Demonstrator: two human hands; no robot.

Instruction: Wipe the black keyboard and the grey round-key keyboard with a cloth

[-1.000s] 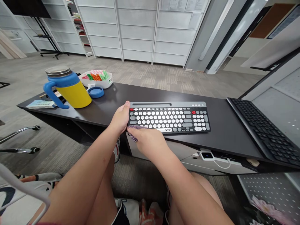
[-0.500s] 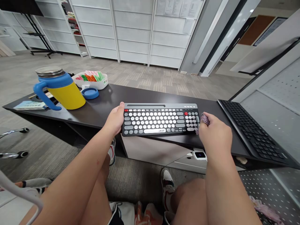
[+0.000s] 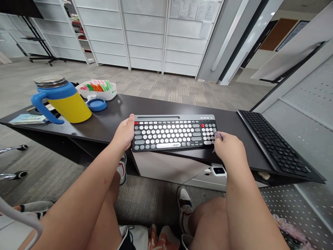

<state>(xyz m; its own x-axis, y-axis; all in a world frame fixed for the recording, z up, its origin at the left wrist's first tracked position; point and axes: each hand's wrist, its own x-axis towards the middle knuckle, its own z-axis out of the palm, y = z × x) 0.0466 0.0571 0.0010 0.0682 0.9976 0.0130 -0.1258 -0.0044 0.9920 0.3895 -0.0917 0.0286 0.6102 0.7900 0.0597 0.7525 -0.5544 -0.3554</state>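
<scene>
A grey and black keyboard (image 3: 171, 133) with round white keys and two red ones lies at the front edge of the dark desk. My left hand (image 3: 125, 132) grips its left end, thumb on the top corner and fingers underneath, hidden. My right hand (image 3: 230, 147) is closed on a bunched, purplish striped cloth (image 3: 219, 136), only a bit of which shows above the fingers. That hand is at the keyboard's right edge, by the number keys. Whether the cloth presses on the edge is hard to see.
A yellow and blue mug (image 3: 68, 102) stands left, beside a blue lid (image 3: 96, 104) and a white basket (image 3: 110, 93) of colourful packets. On the right lies a larger black keyboard (image 3: 281, 146). A small white device (image 3: 218, 170) sits below the desk edge.
My right hand has moved slightly left and down along the keyboard's right edge, and less of the cloth shows. My left hand keeps its hold. The whole view has shifted a little.
</scene>
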